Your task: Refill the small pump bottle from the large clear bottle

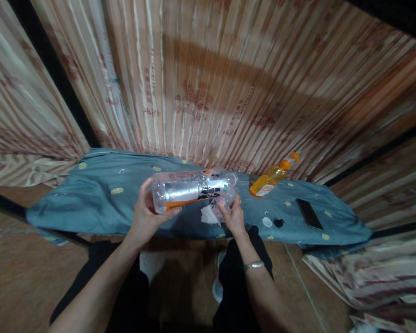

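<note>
A large clear plastic bottle (182,190) with a silver, orange and black label lies sideways in the air between my hands, above the blue-green cloth. My left hand (147,215) is wrapped around its base end, thumb along the underside. At the other end, my right hand (233,213) grips the narrower shoulder and neck, its far fingers partly hidden. A crumpled white tissue (210,215) shows below the bottle, close to my right thumb; whether the thumb touches it I cannot tell.
On the cloth-covered surface (100,199), to the right, stand or lie an orange pump bottle (268,181), a white cap (267,222), a small black object (279,223) and a dark phone (309,213). A striped curtain (201,92) hangs behind; dark poles (62,83) frame it.
</note>
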A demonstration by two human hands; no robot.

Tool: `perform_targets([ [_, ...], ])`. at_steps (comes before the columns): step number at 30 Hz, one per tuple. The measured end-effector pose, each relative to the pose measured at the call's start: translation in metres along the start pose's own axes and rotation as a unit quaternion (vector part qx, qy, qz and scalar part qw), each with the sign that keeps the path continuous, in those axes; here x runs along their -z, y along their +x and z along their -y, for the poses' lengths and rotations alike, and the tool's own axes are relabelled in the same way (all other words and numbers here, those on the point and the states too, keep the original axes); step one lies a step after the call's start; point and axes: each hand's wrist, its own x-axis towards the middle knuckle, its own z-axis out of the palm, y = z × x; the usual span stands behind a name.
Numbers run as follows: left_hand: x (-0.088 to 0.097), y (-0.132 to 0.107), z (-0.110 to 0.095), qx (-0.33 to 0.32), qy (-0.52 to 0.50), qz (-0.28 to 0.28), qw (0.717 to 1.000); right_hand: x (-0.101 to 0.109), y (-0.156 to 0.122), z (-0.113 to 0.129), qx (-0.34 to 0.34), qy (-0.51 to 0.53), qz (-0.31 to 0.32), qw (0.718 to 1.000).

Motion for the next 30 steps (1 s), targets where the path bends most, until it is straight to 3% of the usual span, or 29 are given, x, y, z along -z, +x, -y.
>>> perform_targets([
  [30, -0.0026, -0.0002, -0.0046, 0.012, -0.026, -0.015, 0.999, 0.0003, -0.0002, 0.0011, -0.008, 0.006, 0.0, 1.0],
])
